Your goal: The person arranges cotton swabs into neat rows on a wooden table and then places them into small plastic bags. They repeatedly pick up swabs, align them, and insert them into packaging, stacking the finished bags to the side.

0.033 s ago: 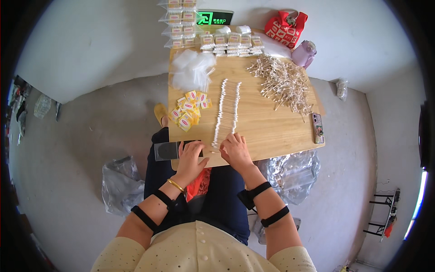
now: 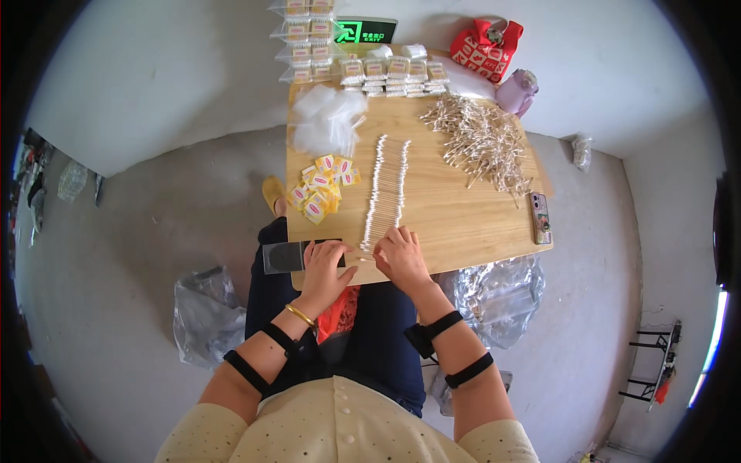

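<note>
At the near edge of the table [image 2: 463,231], my right hand [image 2: 400,255] curls narrow beside the swab row [image 2: 388,185], perhaps to even it, its hold unclear; my left hand [image 2: 324,262] spreads loosely over a dark slab [image 2: 284,258]

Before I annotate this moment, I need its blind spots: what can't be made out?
In the head view:
- Right hand: its own back partly hides the fingertips, so whether its grip holds anything is unclear.
- Dark flat object: partly covered by the left hand.
- Swab pile: swabs too small and tangled to count.
- Stacked packs: cut off by the top edge.
</note>
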Tool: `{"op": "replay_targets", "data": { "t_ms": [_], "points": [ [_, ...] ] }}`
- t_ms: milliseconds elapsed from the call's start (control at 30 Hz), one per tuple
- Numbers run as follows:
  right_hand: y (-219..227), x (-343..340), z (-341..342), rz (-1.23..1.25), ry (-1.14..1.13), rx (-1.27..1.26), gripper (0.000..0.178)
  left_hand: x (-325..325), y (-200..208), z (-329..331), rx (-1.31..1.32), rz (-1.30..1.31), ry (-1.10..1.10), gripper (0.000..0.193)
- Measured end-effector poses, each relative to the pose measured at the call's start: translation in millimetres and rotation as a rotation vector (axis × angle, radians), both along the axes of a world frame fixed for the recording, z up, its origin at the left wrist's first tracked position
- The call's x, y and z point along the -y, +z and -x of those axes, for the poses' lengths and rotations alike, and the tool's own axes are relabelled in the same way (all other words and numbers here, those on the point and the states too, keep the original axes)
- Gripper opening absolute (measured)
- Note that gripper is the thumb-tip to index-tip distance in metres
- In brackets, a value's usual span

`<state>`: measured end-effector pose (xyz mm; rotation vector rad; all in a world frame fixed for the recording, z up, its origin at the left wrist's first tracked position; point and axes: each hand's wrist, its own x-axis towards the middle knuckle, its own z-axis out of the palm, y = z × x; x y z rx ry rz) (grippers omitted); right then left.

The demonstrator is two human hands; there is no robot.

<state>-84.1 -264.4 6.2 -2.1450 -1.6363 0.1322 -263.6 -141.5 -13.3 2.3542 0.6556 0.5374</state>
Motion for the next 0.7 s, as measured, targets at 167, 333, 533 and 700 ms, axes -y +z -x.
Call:
{"op": "replay_targets", "data": {
  "t_ms": [167, 333, 533, 700],
  "points": [
    [30.6, 3.8, 16.4, -0.088, -0.014, -0.085, 0.015, 1.4, 16.6, -11.4, 0.062, 0.189, -0.049, 0.015],
    [49.3, 20.0, 29.8, -0.163, -0.053, -0.188, 0.016, 4.7, 39.5, -4.1, 0.118, 0.201, -0.141, 0.01],
    [67.7, 34.4, 45.7, -0.226, -0.103, -0.313, 0.014, 7.7, 63.5, 3.8, 0.126, 0.248, -0.226, 0.009],
    [67.7, 38.0, 52.0, -0.199, -0.183, -0.719, 0.013, 20.2, 62.7, -0.2, 0.346, 0.747, -0.127, 0.011]
  ]
}}
